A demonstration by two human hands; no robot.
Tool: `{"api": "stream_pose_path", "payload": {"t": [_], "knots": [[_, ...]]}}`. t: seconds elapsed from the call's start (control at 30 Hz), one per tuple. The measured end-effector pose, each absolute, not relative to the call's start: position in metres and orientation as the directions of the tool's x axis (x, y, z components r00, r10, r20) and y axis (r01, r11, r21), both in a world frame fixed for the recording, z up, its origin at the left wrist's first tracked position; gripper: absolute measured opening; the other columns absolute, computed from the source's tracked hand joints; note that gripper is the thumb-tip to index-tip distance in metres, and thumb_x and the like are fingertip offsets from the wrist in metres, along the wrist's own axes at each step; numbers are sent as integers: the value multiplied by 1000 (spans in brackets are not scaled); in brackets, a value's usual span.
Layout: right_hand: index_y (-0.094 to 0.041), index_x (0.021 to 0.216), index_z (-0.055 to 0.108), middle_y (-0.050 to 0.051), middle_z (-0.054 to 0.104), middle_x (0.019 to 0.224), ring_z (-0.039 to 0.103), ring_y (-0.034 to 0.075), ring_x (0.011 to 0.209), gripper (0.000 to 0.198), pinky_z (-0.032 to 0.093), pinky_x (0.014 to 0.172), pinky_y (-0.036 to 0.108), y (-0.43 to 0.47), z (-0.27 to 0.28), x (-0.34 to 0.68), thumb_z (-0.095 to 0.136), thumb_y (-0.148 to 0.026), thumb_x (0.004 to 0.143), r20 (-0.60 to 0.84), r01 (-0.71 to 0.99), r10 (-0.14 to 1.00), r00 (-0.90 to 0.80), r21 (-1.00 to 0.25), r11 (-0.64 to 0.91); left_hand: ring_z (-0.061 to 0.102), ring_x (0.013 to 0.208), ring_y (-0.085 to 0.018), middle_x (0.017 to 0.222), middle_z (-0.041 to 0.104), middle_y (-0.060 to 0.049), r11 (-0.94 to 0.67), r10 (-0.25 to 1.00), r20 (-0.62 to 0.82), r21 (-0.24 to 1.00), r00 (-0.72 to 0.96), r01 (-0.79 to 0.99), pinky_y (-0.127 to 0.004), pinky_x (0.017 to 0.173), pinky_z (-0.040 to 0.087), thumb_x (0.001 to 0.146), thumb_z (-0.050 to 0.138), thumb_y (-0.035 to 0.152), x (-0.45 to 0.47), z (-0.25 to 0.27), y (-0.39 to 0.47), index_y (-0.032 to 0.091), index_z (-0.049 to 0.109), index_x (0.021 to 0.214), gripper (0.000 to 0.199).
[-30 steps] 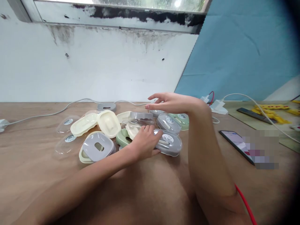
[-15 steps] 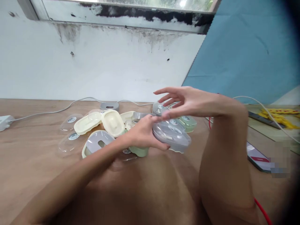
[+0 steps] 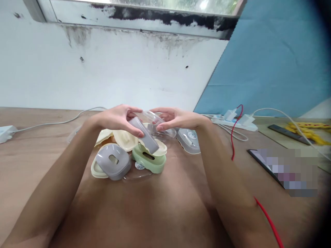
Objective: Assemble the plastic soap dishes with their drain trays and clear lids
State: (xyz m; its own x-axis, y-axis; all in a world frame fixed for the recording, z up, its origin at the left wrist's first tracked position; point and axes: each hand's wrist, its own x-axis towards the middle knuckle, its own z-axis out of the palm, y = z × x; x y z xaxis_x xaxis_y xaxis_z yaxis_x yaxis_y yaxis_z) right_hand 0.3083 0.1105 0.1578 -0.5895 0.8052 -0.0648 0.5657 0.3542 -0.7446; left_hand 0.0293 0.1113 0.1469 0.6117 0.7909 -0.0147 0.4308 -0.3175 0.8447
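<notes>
My left hand (image 3: 120,119) grips a grey plastic shell (image 3: 148,138) on edge, tilted above the pile. Close by, my right hand (image 3: 174,119) pinches a clear plastic cover (image 3: 168,131); the two parts are near each other, and I cannot tell whether they touch. Below lie a green slotted shell (image 3: 158,167), a grey slotted shell (image 3: 103,156) resting on a cream tray (image 3: 96,171), and another cream tray (image 3: 126,141). A clear cover (image 3: 137,177) lies in front. Beside my right wrist is a grey case with a clear cover and round label (image 3: 187,141).
A white power strip (image 3: 248,125) with plugs, a red cable (image 3: 233,144) and a white cable stands at the right. A phone-like device (image 3: 258,162), partly blurred, lies near a dark bar (image 3: 287,132) and yellow items (image 3: 297,134). A white adapter (image 3: 6,133) sits far left.
My left hand has let go of the grey covered case and moved left and up, now on a grey shell. My right hand has moved left and lower and taken a clear cover.
</notes>
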Motion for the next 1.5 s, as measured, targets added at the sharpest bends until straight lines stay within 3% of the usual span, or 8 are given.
{"api": "stream_pose_path", "payload": {"t": [0.1, 0.33, 0.53, 0.7, 0.83, 1.13, 1.33, 1.5], "knots": [[-33, 154, 60, 8, 78, 127, 73, 33, 118, 84, 61, 100, 45, 121, 142, 299, 86, -65, 80, -36, 639, 856, -515, -682, 356, 73, 122, -39, 126, 81, -10, -290, 873, -32, 768, 487, 571, -41, 96, 59, 57, 100, 34, 5, 155, 117, 25, 63, 152, 103], [-30, 152, 61, 11, 63, 156, 61, 37, 140, 81, 52, 112, 49, 126, 113, 268, 78, -72, 85, -24, 739, 847, -531, -501, 450, 74, 109, -32, 118, 81, -6, -338, 853, -99, 642, 512, 688, -34, 85, 56, 68, 94, 49, -22, 180, 104, 27, 78, 132, 69], [-32, 139, 71, 3, 63, 158, 56, 31, 146, 56, 44, 123, 48, 121, 120, 265, 45, -70, 107, 146, 406, 736, -661, -755, 515, 75, 107, -30, 124, 79, -10, -399, 841, 26, 706, 541, 586, -35, 87, 58, 71, 92, 50, -12, 180, 98, 24, 62, 151, 89], [-26, 145, 64, 8, 76, 131, 74, 27, 109, 80, 62, 87, 37, 113, 122, 254, 91, -61, 79, 175, 249, 744, -645, -872, 422, 77, 97, -28, 109, 79, -9, -424, 877, 182, 728, 445, 539, -36, 84, 57, 80, 86, 52, -4, 170, 106, 23, 50, 160, 93], [-22, 109, 79, 3, 77, 95, 70, 17, 80, 49, 55, 69, 28, 119, 118, 256, 80, -66, 88, 234, 183, 766, -599, -892, 415, 76, 100, -29, 111, 79, -9, -392, 866, 128, 773, 483, 499, -37, 85, 57, 74, 91, 49, -11, 163, 113, 24, 41, 165, 107], [-23, 144, 68, 14, 68, 147, 64, 37, 132, 81, 55, 103, 44, 116, 124, 269, 86, -66, 77, 136, 752, 888, -439, -485, 446, 66, 133, -36, 154, 66, -13, -260, 818, -245, 650, 520, 714, -41, 108, 50, 65, 93, 52, -13, 142, 132, 30, 42, 166, 115], [-17, 148, 62, 24, 65, 144, 59, 45, 138, 81, 51, 109, 54, 113, 102, 246, 71, -73, 91, 103, 916, 934, -344, -183, 357, 51, 148, -39, 164, 57, -7, -338, 788, -327, 478, 521, 811, -38, 115, 45, 59, 91, 50, -8, 136, 137, 31, 57, 156, 105], [-20, 141, 67, 20, 69, 144, 65, 42, 132, 79, 53, 106, 51, 120, 104, 253, 38, -83, 102, 32, 888, 934, -355, -300, 348, 49, 148, -42, 167, 53, -7, -362, 792, -357, 378, 496, 852, -44, 117, 44, 60, 89, 47, -3, 131, 138, 30, 52, 160, 108]]}}
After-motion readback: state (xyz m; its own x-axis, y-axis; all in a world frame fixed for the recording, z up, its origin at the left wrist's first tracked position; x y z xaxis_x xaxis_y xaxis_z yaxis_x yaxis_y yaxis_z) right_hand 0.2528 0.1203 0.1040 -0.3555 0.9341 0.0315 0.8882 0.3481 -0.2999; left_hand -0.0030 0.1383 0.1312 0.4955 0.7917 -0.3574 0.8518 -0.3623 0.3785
